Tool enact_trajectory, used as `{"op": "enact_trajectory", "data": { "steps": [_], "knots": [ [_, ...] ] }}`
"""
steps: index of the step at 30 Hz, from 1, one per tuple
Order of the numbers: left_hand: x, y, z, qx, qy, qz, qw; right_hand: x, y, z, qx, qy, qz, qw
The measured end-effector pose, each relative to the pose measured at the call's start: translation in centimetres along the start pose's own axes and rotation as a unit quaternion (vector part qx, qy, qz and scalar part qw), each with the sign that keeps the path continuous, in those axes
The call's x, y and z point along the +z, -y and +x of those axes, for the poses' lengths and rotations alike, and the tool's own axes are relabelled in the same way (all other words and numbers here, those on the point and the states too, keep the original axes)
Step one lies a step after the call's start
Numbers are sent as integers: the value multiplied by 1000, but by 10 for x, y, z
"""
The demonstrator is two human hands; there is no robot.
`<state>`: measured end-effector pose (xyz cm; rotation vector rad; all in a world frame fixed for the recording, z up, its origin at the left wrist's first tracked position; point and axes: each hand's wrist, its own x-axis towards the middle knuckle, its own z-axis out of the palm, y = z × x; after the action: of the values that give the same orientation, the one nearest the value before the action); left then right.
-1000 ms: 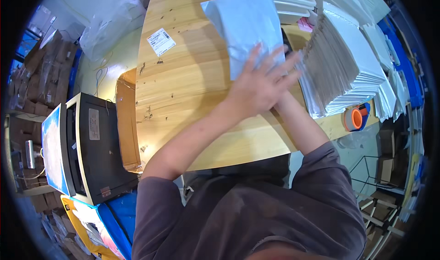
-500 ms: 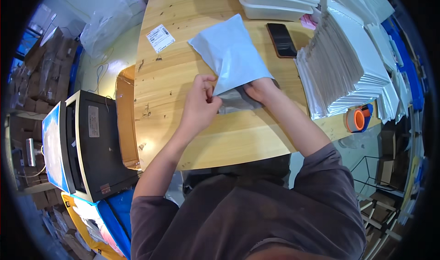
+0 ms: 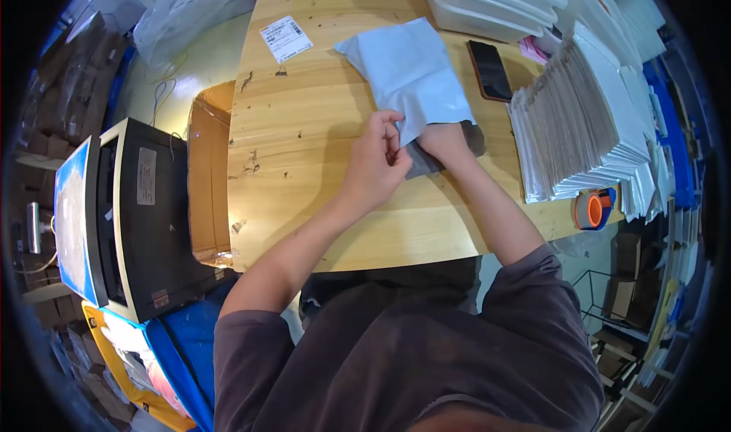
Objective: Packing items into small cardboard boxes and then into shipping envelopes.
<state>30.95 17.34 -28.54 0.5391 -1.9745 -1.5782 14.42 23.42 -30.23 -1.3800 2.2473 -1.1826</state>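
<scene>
A pale blue-white plastic mailing bag (image 3: 415, 70) lies on the wooden table, its opening toward me and its dark grey lining showing at the mouth. My left hand (image 3: 378, 158) pinches the near left edge of the opening between thumb and fingers. Through that opening goes my right hand (image 3: 448, 143); its fingers are hidden inside the bag, so what they hold, if anything, does not show. Beyond the left hand, a white printed label (image 3: 286, 39) lies flat on the table.
Right of the bag is a black phone (image 3: 489, 70), then a tall stack of folded white mailers (image 3: 582, 120). An orange tape roll (image 3: 588, 210) sits near the table's right edge. White plastic trays (image 3: 487, 9) stand behind. Left of the table are a cardboard box (image 3: 209, 181) and a black machine (image 3: 164, 219).
The view has shifted slightly. My right hand reaches a little further into the bag, while the left still pinches the edge of its mouth.
</scene>
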Motion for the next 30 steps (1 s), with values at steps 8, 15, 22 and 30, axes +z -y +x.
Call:
{"op": "enact_trajectory", "data": {
  "steps": [8,15,22,30],
  "knots": [
    [2,8,3,44,-5,-25,999,9,-22,7,-76,-48,-6,996],
    [12,22,7,101,-57,15,993,3,-57,11,-37,-41,-28,998],
    [6,3,0,79,-51,5,996,6,-98,21,-45,-77,151,985],
    [2,2,0,54,-49,-16,997,-4,-76,17,-23,-20,-23,999]
  ]
}}
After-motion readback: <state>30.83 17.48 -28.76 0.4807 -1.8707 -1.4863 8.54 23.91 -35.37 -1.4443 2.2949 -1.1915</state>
